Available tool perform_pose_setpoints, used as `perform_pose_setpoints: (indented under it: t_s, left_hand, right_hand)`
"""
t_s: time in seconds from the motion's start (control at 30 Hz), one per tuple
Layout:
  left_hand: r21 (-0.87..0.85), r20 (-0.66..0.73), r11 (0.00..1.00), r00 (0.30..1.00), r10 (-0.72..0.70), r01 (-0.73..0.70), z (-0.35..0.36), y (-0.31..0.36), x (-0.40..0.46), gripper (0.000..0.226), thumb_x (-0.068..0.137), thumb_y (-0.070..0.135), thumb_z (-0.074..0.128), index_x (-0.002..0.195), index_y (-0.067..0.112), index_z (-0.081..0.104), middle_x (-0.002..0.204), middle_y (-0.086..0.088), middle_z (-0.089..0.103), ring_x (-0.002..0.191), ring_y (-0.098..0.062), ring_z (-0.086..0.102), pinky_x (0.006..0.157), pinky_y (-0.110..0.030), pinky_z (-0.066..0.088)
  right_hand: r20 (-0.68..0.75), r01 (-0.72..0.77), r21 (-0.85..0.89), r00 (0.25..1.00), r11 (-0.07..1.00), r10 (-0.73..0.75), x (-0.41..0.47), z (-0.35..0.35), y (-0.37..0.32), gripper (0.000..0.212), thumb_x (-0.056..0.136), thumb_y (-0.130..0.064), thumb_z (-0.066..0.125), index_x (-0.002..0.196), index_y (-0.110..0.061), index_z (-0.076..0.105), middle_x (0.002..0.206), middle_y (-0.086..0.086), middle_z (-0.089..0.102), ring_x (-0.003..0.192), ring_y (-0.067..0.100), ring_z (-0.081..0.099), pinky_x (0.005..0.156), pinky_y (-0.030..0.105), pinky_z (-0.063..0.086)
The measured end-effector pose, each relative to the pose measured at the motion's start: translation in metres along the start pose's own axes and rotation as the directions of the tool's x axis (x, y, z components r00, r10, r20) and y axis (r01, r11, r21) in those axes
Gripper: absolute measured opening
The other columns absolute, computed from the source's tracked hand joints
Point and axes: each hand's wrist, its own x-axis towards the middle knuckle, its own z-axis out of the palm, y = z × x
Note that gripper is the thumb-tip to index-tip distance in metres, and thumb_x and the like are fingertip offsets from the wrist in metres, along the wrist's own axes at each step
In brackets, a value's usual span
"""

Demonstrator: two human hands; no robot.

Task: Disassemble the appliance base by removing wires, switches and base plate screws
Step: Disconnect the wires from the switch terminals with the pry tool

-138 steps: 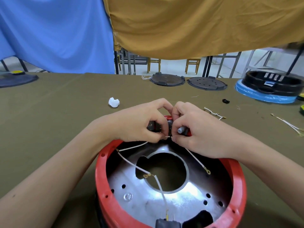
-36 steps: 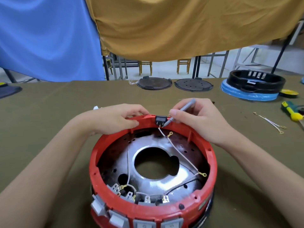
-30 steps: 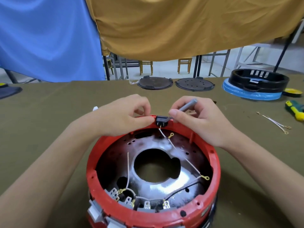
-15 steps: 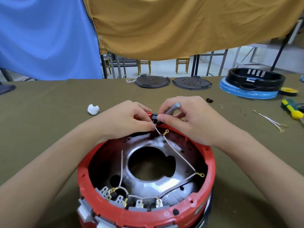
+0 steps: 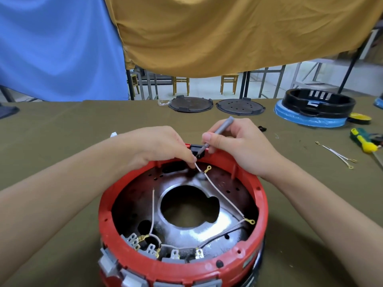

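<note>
From the head view, my left hand [image 5: 163, 147] pinches the white wire [image 5: 219, 192] at the black switch [image 5: 196, 149] on the red base [image 5: 262, 206]'s far rim, mid-worktop. My right hand [image 5: 236, 146] grips the grey tool [image 5: 217, 132]; I'd pry gently while pulling the wire straight off.

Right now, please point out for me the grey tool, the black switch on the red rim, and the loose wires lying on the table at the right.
Grey tool [image 5: 224, 125], head view, on its handle above the right hand.
Black switch [image 5: 195, 147], head view, on its top face.
Loose wires [image 5: 335, 152], head view, mid-length of the white strands.
</note>
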Motion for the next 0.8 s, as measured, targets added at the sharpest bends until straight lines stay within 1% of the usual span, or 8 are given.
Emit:
perform_pose_setpoints:
  t_s: [0.07, 0.13, 0.2, 0.33, 0.43, 0.5, 0.7, 0.8]
  left_hand:
    - [-0.027, -0.034, 0.998, 0.998, -0.055, 0.054, 0.004, 0.004, 0.0, 0.024, 0.068, 0.036, 0.081, 0.081, 0.015, 0.08, 0.102, -0.012, 0.074, 0.099, -0.029, 0.067, 0.101, -0.045, 0.048]
    - [-0.061, -0.072, 0.997, 0.996, -0.053, 0.048, 0.01, 0.003, -0.001, 0.032, 0.062, 0.036, 0.079, 0.081, 0.01, 0.078, 0.11, -0.016, 0.071, 0.098, -0.035, 0.067, 0.088, -0.04, 0.053]
    - [-0.079, -0.1, 0.997, 0.995, -0.022, 0.014, 0.013, -0.001, -0.002, 0.028, 0.066, 0.036, 0.078, 0.079, 0.011, 0.078, 0.117, -0.015, 0.069, 0.107, -0.035, 0.064, 0.079, -0.034, 0.049]
    - [-0.103, -0.095, 0.995, 0.995, 0.001, -0.011, 0.014, -0.003, -0.003, 0.018, 0.07, 0.032, 0.078, 0.075, 0.015, 0.079, 0.116, -0.011, 0.07, 0.109, -0.035, 0.063, 0.097, -0.048, 0.049]
    - [-0.111, -0.089, 0.994, 0.996, -0.002, -0.008, 0.015, -0.001, -0.004, 0.034, 0.055, 0.04, 0.073, 0.076, 0.014, 0.078, 0.117, -0.014, 0.068, 0.111, -0.036, 0.062, 0.101, -0.05, 0.046]
    - [-0.123, -0.09, 0.992, 0.996, -0.005, -0.006, 0.014, -0.001, -0.004, 0.038, 0.053, 0.041, 0.071, 0.078, 0.014, 0.078, 0.119, -0.016, 0.067, 0.112, -0.036, 0.061, 0.102, -0.051, 0.045]
    - [-0.121, -0.053, 0.993, 0.999, -0.01, 0.003, 0.013, 0.0, -0.003, 0.032, 0.057, 0.04, 0.073, 0.077, 0.016, 0.078, 0.115, -0.01, 0.071, 0.108, -0.033, 0.065, 0.103, -0.049, 0.048]
    - [-0.115, -0.064, 0.993, 0.998, -0.017, 0.01, 0.013, 0.001, -0.003, 0.039, 0.053, 0.042, 0.07, 0.08, 0.015, 0.078, 0.12, -0.014, 0.068, 0.112, -0.036, 0.062, 0.104, -0.051, 0.044]
  right_hand:
    - [0.006, -0.036, 0.061, 0.999, 0.997, 0.035, 0.0, 0.001, 0.002, 0.02, 0.095, -0.015, 0.066, 0.088, 0.003, 0.07, 0.07, 0.011, 0.067, 0.07, 0.013, 0.063, 0.076, 0.023, 0.049]
    - [0.005, -0.038, 0.066, 0.999, 0.997, 0.038, -0.002, 0.001, 0.002, 0.019, 0.095, -0.016, 0.066, 0.088, 0.002, 0.071, 0.071, 0.008, 0.068, 0.071, 0.013, 0.064, 0.078, 0.023, 0.049]
    - [-0.005, 0.026, -0.057, 1.0, 0.998, -0.027, -0.004, 0.0, 0.001, 0.017, 0.095, -0.021, 0.067, 0.086, -0.008, 0.072, 0.075, 0.002, 0.072, 0.076, 0.013, 0.067, 0.081, 0.029, 0.05]
    - [0.052, 0.168, -0.306, 0.986, 0.937, -0.16, -0.01, -0.001, -0.007, 0.012, 0.094, -0.03, 0.068, 0.087, -0.022, 0.074, 0.079, -0.013, 0.064, 0.083, 0.006, 0.059, 0.072, 0.027, 0.045]
    - [0.145, 0.225, -0.424, 0.973, 0.878, -0.179, -0.01, -0.001, -0.013, 0.012, 0.094, -0.032, 0.066, 0.092, -0.023, 0.074, 0.083, -0.01, 0.062, 0.09, 0.007, 0.054, 0.077, 0.036, 0.05]
    - [0.136, 0.218, -0.429, 0.975, 0.877, -0.176, -0.011, -0.001, -0.014, 0.013, 0.094, -0.034, 0.066, 0.093, -0.024, 0.074, 0.083, -0.008, 0.061, 0.09, 0.006, 0.054, 0.079, 0.039, 0.051]
    - [0.067, 0.187, -0.375, 0.982, 0.908, -0.175, -0.012, -0.001, -0.011, 0.012, 0.094, -0.033, 0.066, 0.091, -0.024, 0.075, 0.081, -0.008, 0.059, 0.081, 0.003, 0.056, 0.073, 0.03, 0.05]
    - [0.079, 0.213, -0.406, 0.977, 0.889, -0.198, -0.013, 0.0, -0.012, 0.012, 0.094, -0.031, 0.067, 0.09, -0.023, 0.075, 0.078, -0.01, 0.06, 0.084, 0.005, 0.056, 0.077, 0.039, 0.053]
